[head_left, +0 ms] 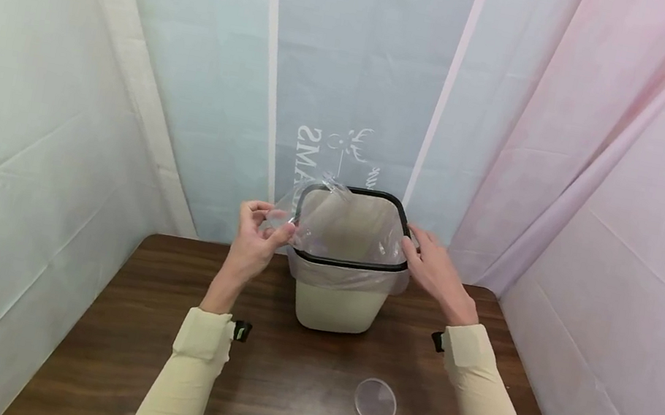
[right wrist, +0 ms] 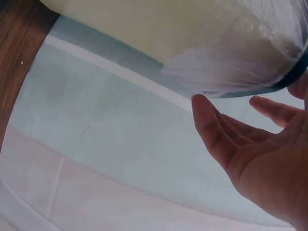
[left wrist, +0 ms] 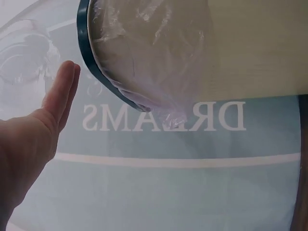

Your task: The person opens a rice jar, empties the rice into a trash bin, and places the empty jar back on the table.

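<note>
A cream waste bin (head_left: 336, 308) with a black rim (head_left: 356, 265) stands on the table. Its clear bin liner (head_left: 336, 279) is folded down over the rim on the outside. At the bin's left side my left hand (head_left: 256, 239) holds a clear round plastic container (left wrist: 24, 60) between thumb and fingers. The container is tilted over the left part of the rim, and its outline is hard to make out against the liner. On the right, my right hand (head_left: 434, 268) is at the rim with fingers loosely bent, its fingertips at the rim's edge.
A clear round lid (head_left: 375, 403) lies on the dark wooden table (head_left: 288, 385) in front of the bin. Behind the bin hangs a pale blue curtain (head_left: 365, 57) with white lettering. Pale cloth walls (head_left: 3, 142) enclose the table on both sides.
</note>
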The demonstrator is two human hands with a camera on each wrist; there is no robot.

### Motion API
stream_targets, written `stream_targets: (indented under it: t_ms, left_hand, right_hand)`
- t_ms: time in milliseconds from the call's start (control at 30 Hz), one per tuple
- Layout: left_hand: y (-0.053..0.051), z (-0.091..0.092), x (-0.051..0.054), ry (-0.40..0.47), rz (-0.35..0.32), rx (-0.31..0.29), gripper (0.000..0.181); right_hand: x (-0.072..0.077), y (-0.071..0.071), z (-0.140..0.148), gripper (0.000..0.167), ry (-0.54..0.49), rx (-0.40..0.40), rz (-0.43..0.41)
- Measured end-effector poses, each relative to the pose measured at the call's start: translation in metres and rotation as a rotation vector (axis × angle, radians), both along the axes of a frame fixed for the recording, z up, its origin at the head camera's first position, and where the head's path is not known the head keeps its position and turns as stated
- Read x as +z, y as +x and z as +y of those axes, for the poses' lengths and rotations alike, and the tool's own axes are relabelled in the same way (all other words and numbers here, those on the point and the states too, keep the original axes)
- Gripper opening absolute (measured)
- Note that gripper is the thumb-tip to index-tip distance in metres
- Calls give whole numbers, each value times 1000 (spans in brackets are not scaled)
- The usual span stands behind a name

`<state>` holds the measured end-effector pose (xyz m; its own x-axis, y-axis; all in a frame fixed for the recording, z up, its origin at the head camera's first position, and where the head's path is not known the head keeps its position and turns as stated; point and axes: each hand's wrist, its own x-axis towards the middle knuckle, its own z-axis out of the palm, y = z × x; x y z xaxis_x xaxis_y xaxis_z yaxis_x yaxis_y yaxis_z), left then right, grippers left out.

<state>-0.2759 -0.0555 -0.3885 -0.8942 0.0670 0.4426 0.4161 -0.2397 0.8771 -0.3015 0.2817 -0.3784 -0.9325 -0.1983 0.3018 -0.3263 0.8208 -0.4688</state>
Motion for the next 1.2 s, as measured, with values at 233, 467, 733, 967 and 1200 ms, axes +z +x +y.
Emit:
stream_targets:
  t_ms: [233,467,733,967,1200]
  left_hand:
    - [3,-7,-8,33,-84,13,61]
    - [4,-11,-25,229,-97,17,47]
    - [6,-13,-47,268,-63,-1,29]
    - [12,-13,-60,235,-89,-60,59]
    - [20,-17,-69,59,-133,-16,73]
  right_hand:
    - [-3,3,9,58,25,27,55]
    - [-12,15,19,55,14,-41,112]
    - [-25,22,25,50,27,-52,220]
    - [-39,33,30,45,28,-43,281]
    - [-58,50,31,41,76,-88,377]
